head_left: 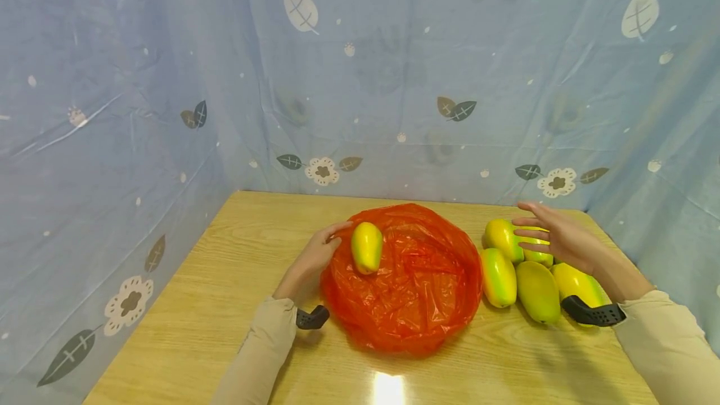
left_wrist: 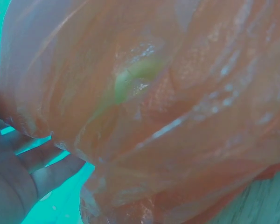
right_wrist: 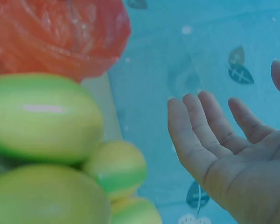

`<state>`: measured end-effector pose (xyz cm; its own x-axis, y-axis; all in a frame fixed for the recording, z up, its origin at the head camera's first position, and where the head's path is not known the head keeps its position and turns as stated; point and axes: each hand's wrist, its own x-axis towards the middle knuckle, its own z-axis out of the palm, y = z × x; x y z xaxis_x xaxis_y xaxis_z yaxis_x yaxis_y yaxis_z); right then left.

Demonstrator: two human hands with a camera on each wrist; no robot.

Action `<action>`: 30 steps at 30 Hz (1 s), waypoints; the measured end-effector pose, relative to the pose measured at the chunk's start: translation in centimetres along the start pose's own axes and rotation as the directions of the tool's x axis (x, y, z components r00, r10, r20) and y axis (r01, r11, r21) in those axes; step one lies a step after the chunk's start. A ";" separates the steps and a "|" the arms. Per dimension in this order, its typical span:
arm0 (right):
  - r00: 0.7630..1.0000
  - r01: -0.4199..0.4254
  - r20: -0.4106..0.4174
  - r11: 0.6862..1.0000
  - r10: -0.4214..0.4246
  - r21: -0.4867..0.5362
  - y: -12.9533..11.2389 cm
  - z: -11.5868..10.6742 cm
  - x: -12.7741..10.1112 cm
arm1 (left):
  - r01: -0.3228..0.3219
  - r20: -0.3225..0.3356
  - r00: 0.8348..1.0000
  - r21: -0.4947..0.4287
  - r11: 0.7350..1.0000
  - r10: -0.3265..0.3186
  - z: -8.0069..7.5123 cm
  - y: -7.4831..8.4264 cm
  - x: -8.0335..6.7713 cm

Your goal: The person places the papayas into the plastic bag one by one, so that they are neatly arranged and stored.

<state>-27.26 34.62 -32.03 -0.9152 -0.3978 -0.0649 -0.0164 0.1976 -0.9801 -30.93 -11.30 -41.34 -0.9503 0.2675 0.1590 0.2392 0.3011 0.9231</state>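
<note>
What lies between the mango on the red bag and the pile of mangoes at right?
In the head view, only crumpled red bag between the mango and the pile.

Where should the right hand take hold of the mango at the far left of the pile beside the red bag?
Judging from the head view, grip that mango across its rounded middle, coming from above. Its top is exposed, the open right hand hovers just over it, and neighbouring mangoes crowd its near and right sides.

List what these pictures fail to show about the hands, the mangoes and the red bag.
- Left hand, head view: whether it grips the red bag; fingertips hidden by plastic.
- Mango on the bag, left wrist view: a green blur through plastic.
- Mango pile, head view: count unclear; right hand and forearm cover some.
</note>
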 end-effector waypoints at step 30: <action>0.996 0.079 -0.060 0.929 -0.061 0.361 7.2 -7.8 -7.9 | -0.002 0.031 1.000 -0.020 1.000 0.002 0.0 0.3 0.4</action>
<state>-23.28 46.19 -37.13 -0.9351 -0.3544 0.0064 0.0583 -0.1715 -0.9835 -31.28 -11.12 -41.01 -0.9431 0.2969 0.1499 0.2366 0.2823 0.9297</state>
